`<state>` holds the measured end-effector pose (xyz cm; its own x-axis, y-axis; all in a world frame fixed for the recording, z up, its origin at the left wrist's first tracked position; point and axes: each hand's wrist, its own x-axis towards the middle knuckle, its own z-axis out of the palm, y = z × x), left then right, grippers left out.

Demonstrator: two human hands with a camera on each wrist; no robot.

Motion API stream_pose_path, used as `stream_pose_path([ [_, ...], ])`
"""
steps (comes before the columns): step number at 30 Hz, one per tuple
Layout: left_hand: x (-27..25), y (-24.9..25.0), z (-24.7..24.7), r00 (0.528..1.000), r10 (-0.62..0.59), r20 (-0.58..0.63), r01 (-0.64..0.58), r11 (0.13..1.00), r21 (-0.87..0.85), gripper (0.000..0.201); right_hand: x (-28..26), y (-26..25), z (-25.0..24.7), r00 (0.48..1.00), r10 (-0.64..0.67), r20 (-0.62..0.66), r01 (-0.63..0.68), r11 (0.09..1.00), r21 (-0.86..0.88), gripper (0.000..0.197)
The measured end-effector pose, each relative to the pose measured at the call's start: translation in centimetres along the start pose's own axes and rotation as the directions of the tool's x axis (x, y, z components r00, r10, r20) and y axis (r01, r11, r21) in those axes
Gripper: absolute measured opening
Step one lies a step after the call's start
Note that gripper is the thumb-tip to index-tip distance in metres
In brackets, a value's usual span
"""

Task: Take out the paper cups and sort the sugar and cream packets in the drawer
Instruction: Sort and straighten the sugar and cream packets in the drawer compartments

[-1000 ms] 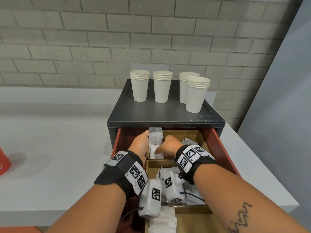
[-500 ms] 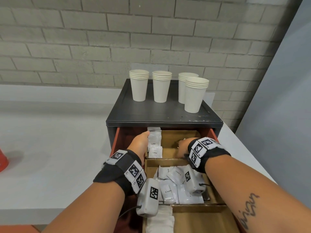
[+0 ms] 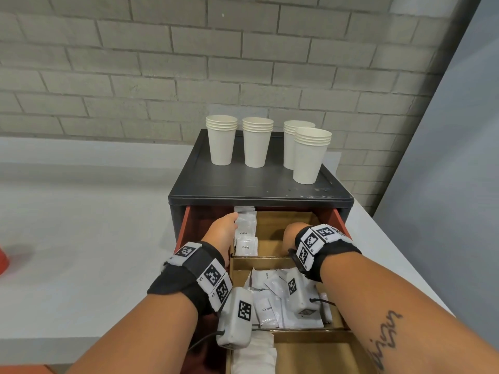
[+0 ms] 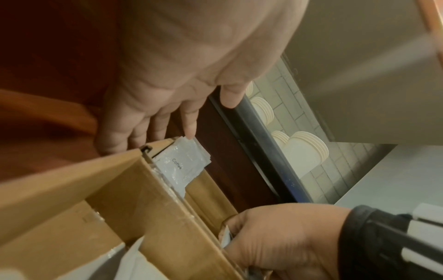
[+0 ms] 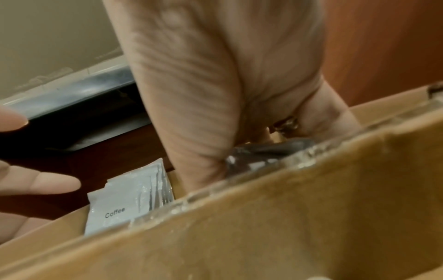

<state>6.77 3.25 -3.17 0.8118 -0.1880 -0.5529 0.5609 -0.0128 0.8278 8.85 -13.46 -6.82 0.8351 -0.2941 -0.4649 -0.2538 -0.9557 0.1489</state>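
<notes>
White paper cups (image 3: 256,141), stacked in four short piles, are standing on top of the black cabinet (image 3: 259,184), well clear of the open red drawer (image 3: 340,225), so the first half of the task looks finished. Sorting is still going on inside the drawer's brown cardboard divider tray (image 3: 259,260). White packets printed "Coffee" (image 3: 246,236) are lining up on edge in the back left compartment, and the left hand (image 3: 222,233) is resting beside them with straight, relaxed fingers (image 4: 189,123) touching the top of the row, holding nothing. In the back right compartment the right hand (image 3: 293,234) is reaching down with its fingers curled around something dark and crinkled (image 5: 268,151); it is too blurred to say which kind of packet it is. A loose, overlapping heap of white packets (image 3: 270,306), one reading "Cream", is lying in the middle compartment and appears unsorted, and more white packets (image 3: 253,357) are showing in the nearest one. Judging by that heap, a fair share of the sorting is still waiting.
</notes>
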Motion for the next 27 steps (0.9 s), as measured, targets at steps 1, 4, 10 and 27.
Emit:
stream_pose_path([
  [1,0.1,0.0,0.0,1.0,0.014,0.0,-0.014,1.0,-0.009,0.051,0.1,0.1,0.0,1.0,0.023,-0.002,-0.022,0.999,0.047,0.045],
  [4,0.5,-0.1,-0.2,0.999,0.035,-0.017,-0.035,0.999,-0.036,0.05,-0.4,0.1,-0.1,0.997,0.067,0.033,-0.07,0.992,0.109,0.041],
  [10,0.3,0.7,-0.3,0.991,0.111,-0.081,-0.12,0.986,-0.116,0.028,-2.1,0.7,-0.7,0.988,0.018,-0.152,0.054,0.889,0.455,0.024],
  [27,0.1,-0.9,0.1,0.931,0.017,0.365,0.006,0.998,-0.063,0.033,-6.6,-2.0,-1.1,0.9,-0.4,-0.172,0.217,0.071,0.973,0.064],
])
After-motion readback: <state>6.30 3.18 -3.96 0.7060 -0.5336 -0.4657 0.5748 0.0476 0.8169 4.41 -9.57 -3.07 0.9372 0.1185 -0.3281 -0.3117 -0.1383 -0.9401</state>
